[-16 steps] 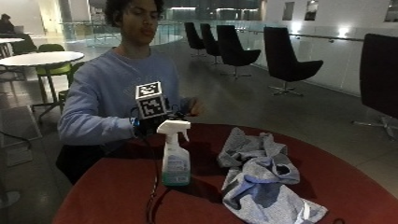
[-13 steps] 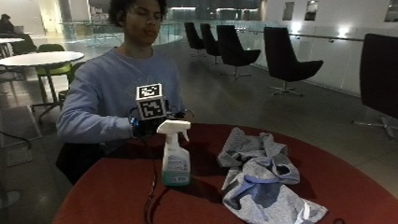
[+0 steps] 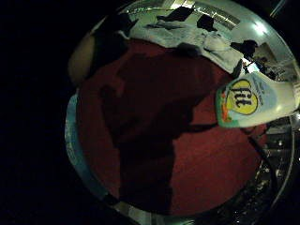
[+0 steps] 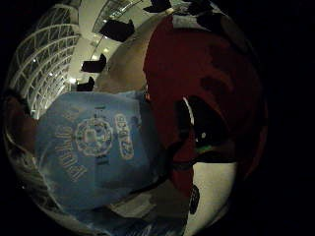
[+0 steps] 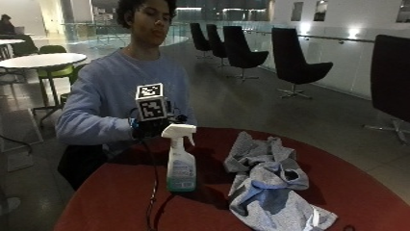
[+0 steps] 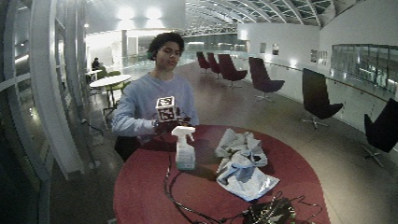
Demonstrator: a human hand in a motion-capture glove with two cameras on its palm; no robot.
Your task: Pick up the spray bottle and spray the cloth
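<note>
the spray bottle (image 5: pixel 181 160) is standing upright on the red table (image 5: pixel 115 202), just beside the crumpled grey cloth (image 5: pixel 269 185). the gloved right hand (image 5: pixel 152 128) is hovering behind the bottle's white nozzle, not touching it; i cannot tell how its fingers are sitting.

— Where does the spray bottle (image 5: pixel 181 159) stand?
— Upright on the desk (image 5: pixel 115 202), in front of the seated person (image 5: pixel 121 96).
— And the cloth (image 5: pixel 269 187)?
— Heaped on the desk just beside the bottle, apart from it, on the person's left.
— The gloved right hand (image 5: pixel 152 127)?
— Above the desk's near edge, just behind the bottle's trigger head, between it and the person's chest.
</note>
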